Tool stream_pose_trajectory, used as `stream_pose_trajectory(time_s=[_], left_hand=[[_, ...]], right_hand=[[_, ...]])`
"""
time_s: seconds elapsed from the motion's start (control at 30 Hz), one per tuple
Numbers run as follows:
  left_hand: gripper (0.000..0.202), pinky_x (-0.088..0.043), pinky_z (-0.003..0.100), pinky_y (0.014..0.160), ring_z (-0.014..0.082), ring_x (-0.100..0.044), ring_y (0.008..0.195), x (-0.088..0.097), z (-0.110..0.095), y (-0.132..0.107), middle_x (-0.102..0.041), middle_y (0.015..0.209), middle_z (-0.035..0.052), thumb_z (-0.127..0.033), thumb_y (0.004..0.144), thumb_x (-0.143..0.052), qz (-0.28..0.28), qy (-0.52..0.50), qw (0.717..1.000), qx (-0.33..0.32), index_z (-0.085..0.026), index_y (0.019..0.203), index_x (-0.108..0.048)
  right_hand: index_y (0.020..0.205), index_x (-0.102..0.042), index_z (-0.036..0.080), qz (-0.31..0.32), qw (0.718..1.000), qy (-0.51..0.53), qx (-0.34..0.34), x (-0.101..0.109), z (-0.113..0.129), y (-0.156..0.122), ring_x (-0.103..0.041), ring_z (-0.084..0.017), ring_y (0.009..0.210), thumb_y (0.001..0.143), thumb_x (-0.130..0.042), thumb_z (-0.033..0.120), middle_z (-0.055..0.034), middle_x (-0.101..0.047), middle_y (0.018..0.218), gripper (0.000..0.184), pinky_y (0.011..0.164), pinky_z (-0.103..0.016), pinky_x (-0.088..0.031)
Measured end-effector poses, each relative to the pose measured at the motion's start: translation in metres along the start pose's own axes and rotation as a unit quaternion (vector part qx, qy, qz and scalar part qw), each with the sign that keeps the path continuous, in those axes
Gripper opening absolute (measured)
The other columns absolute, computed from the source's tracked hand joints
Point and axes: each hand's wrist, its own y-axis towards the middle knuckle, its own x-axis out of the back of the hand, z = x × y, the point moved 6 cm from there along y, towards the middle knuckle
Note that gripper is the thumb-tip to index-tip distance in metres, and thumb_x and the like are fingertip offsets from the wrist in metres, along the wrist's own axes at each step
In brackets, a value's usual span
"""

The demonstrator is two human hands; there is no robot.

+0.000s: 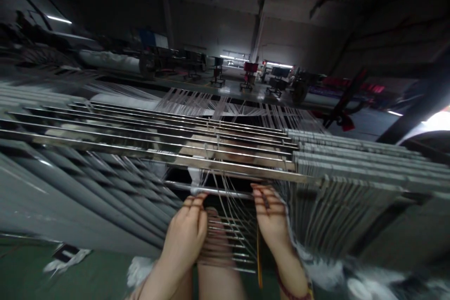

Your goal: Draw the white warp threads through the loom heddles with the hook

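Note:
My left hand (188, 225) is closed, its fingertips bent over a thin horizontal metal rod (225, 192). Facing it, my right hand (270, 211) curls its fingers at the rod's right end; its fingertips are partly hidden. Between the hands, loose pale threads (225, 199) hang down across the rod. A white strip (195, 179) is wrapped near the rod, just above my left fingers. Over both hands run several long metal bars (225, 166) of a loom-like frame. Lower bar ends (242, 253) show beneath, in front of my legs.
Dense grey heddle-like strands (309, 211) hang close on the right. Grey sheet-like bundles (87, 201) slope down on the left. A yellow strip (259, 258) hangs beside my right wrist. White fluff (138, 269) lies on the green floor (105, 281). Machines stand in the dim hall beyond.

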Motion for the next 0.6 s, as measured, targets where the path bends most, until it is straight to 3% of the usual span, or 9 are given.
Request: stream_pose_trajectory(time_s=[0.07, 0.1, 0.23, 0.3, 0.4, 0.47, 0.53, 0.6], left_hand=[[0.043, -0.044, 0.052, 0.089, 0.0329, -0.065, 0.096, 0.007, -0.005, 0.009, -0.064, 0.115, 0.0207, -0.016, 0.083, -0.039, -0.002, 0.179, 0.984, -0.02, -0.011, 0.122, -0.056], [0.044, -0.047, 0.05, 0.086, 0.0313, -0.067, 0.09, 0.003, -0.009, 0.013, -0.066, 0.112, 0.0196, -0.015, 0.083, -0.039, 0.013, 0.21, 0.977, -0.024, -0.012, 0.124, -0.055], [0.038, -0.048, 0.03, 0.09, 0.0195, -0.063, 0.105, -0.028, -0.034, 0.013, -0.069, 0.113, 0.0057, -0.017, 0.085, -0.043, 0.145, 0.105, 0.974, -0.137, -0.022, 0.119, -0.059], [0.036, -0.048, 0.028, 0.091, 0.0184, -0.061, 0.109, -0.028, -0.04, 0.008, -0.067, 0.116, 0.0059, -0.018, 0.086, -0.04, 0.174, 0.059, 0.968, -0.172, -0.02, 0.114, -0.062], [0.036, -0.051, 0.04, 0.082, 0.0279, -0.068, 0.094, -0.004, -0.026, 0.011, -0.071, 0.104, 0.0141, -0.016, 0.085, -0.038, 0.082, 0.185, 0.975, -0.087, -0.014, 0.113, -0.062], [0.039, -0.052, 0.048, 0.069, 0.0347, -0.07, 0.075, 0.012, -0.015, 0.014, -0.074, 0.086, 0.018, -0.017, 0.085, -0.039, 0.021, 0.29, 0.957, -0.003, -0.009, 0.118, -0.059], [0.041, -0.052, 0.049, 0.066, 0.035, -0.07, 0.07, 0.011, -0.013, 0.019, -0.074, 0.082, 0.019, -0.018, 0.086, -0.039, 0.024, 0.305, 0.952, 0.015, -0.009, 0.122, -0.056], [0.039, -0.053, 0.041, 0.074, 0.0287, -0.07, 0.082, -0.003, -0.017, 0.023, -0.073, 0.097, 0.0147, -0.019, 0.085, -0.043, 0.064, 0.262, 0.962, -0.031, -0.015, 0.121, -0.058]], right_hand=[[0.086, -0.07, 0.02, 0.017, 1.0, 0.009, -0.005, -0.005, -0.001, -0.003, -0.066, -0.025, 0.09, 0.086, -0.047, 0.031, -0.0078, -0.072, 0.092, 0.025, 0.087, -0.041, -0.05], [0.085, -0.07, 0.02, 0.024, 1.0, 0.013, -0.009, -0.008, -0.002, -0.005, -0.066, -0.025, 0.09, 0.086, -0.046, 0.031, -0.0078, -0.072, 0.091, 0.026, 0.088, -0.042, -0.049], [0.085, -0.07, 0.018, 0.039, 0.999, 0.02, -0.029, -0.015, -0.005, -0.011, -0.065, -0.028, 0.092, 0.085, -0.045, 0.031, -0.0089, -0.073, 0.09, 0.028, 0.09, -0.047, -0.047], [0.087, -0.069, 0.017, 0.046, 0.998, 0.023, -0.041, -0.012, -0.008, -0.011, -0.065, -0.027, 0.093, 0.086, -0.045, 0.032, -0.0099, -0.072, 0.094, 0.028, 0.088, -0.045, -0.049], [0.09, -0.068, 0.017, 0.06, 0.996, 0.031, -0.056, -0.008, -0.011, -0.01, -0.066, -0.026, 0.092, 0.086, -0.044, 0.033, -0.0104, -0.07, 0.099, 0.029, 0.086, -0.044, -0.051], [0.093, -0.067, 0.016, 0.066, 0.995, 0.034, -0.066, -0.009, -0.011, -0.009, -0.065, -0.027, 0.092, 0.086, -0.044, 0.034, -0.0116, -0.07, 0.1, 0.03, 0.086, -0.045, -0.05], [0.095, -0.067, 0.015, 0.072, 0.994, 0.037, -0.073, -0.011, -0.011, -0.01, -0.065, -0.028, 0.093, 0.086, -0.044, 0.034, -0.0121, -0.069, 0.101, 0.031, 0.087, -0.046, -0.049], [0.092, -0.067, 0.016, 0.078, 0.993, 0.041, -0.077, -0.013, -0.011, -0.011, -0.066, -0.028, 0.092, 0.086, -0.044, 0.034, -0.0114, -0.069, 0.099, 0.03, 0.085, -0.045, -0.051]])
